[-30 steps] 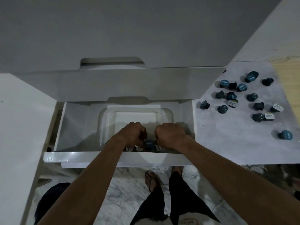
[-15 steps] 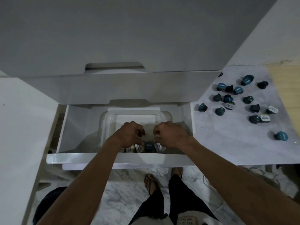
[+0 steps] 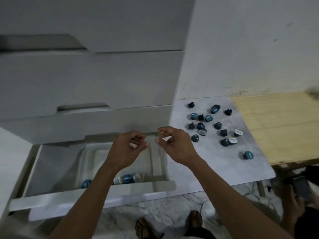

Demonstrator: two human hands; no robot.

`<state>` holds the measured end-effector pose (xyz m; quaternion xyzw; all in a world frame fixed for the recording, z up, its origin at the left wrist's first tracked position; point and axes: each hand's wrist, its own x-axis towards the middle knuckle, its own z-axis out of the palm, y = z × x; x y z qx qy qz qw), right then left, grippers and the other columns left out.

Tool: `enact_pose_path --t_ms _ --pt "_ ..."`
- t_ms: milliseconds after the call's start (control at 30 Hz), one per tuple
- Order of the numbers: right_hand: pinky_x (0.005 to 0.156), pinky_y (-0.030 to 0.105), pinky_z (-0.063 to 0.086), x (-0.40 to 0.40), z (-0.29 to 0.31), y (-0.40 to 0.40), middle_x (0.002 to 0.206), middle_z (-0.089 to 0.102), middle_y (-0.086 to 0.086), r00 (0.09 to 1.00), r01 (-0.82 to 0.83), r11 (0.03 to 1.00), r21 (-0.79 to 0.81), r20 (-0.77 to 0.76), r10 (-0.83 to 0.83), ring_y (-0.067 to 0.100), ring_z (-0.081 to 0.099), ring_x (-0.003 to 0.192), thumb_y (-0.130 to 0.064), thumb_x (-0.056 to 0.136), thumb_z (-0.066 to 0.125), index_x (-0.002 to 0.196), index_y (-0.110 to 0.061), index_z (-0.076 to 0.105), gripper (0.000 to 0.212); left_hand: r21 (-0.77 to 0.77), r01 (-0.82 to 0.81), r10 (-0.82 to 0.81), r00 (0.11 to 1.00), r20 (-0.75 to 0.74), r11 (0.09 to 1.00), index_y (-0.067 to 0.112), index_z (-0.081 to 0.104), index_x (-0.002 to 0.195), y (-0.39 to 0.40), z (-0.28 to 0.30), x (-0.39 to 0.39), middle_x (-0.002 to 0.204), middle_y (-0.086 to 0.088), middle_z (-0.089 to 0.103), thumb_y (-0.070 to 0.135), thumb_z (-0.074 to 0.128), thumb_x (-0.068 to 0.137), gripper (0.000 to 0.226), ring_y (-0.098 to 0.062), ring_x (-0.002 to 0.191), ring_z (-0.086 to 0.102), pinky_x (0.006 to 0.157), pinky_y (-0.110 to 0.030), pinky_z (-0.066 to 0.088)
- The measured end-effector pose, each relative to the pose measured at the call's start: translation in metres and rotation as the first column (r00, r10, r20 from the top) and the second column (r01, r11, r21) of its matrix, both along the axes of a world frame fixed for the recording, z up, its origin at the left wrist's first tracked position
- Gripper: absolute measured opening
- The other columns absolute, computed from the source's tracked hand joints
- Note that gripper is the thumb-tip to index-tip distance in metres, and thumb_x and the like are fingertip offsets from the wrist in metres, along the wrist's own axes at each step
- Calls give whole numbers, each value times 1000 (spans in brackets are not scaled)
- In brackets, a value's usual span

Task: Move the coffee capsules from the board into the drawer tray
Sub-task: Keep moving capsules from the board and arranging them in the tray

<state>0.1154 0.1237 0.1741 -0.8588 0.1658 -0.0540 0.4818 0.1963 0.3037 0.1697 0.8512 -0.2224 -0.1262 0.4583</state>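
Capsules (image 3: 127, 178) seen in tray (image 3: 86, 157) of open drawer (image 3: 57, 200), below both hands | more capsules (image 3: 217, 125) scattered on board (image 3: 215, 163), right of right hand (image 3: 174, 144) | left hand (image 3: 128, 145) fingers loosely curled, nothing held | right fingers curled; whether anything is held cannot be told.

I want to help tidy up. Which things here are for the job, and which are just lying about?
For the job:
- coffee capsules on the grey board
- clear tray in the open drawer
- capsules already in the tray

Just lying about:
- wooden tabletop
- closed upper drawers
- cables on the floor
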Motion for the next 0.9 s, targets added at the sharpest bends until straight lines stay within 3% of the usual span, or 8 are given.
enact_pose_path --t_ms 167,300,400,467,633,700,900 --pt "60 12 49 -35 5 -82 89 70 -11 992 125 992 9 11 -125 3 66 67 -30 85 73 112 -31 65 27 -71 65 -61 996 61 995 22 73 85 -87 15 -31 75 12 71 24 80 76 11 -5 72 67 65 -13 52" --pt "58 10 45 -58 -10 -155 85 69 -11 982 188 982 -30 -15 -189 -1 65 66 -20 87 70 108 -23 68 22 -37 39 -37 999 33 999 18 73 84 -157 1 -51 73 9 71 21 79 76 10 -5 68 66 65 -13 52" --pt "61 23 51 -64 -31 -199 86 67 -10 983 168 982 -90 -66 -174 8 66 68 -20 88 66 109 -21 68 22 28 -114 116 991 -67 993 17 69 84 -196 -32 -61 76 2 70 18 76 77 10 -14 70 66 71 -32 57" --pt "73 32 55 -59 -46 -217 93 70 -6 986 110 982 -155 -106 -127 16 68 78 -21 88 65 113 -20 67 25 101 -230 242 963 -116 968 16 65 90 -212 -54 -64 82 -2 70 18 73 79 14 -18 76 66 75 -37 57" --pt "93 36 50 -35 -79 -221 125 64 5 956 -166 953 -253 -278 93 25 60 112 -21 90 60 130 -22 57 40 295 -371 425 894 -144 880 5 56 119 -231 -84 -61 113 -16 65 23 69 85 40 -26 97 63 79 -24 46" --pt "93 42 50 -21 -94 -215 132 57 8 938 -254 924 -287 -306 162 30 57 117 -16 90 58 134 -21 52 45 340 -399 460 879 -122 852 5 51 126 -238 -93 -52 122 -18 61 27 66 88 47 -30 106 61 81 -26 44" --pt "79 40 52 5 -140 -201 135 45 10 868 -418 820 -391 -437 234 33 57 112 -12 88 60 139 -19 43 55 448 -444 501 865 -11 776 11 48 136 -257 -123 -23 137 -16 50 41 57 92 54 -29 115 57 85 -28 42"
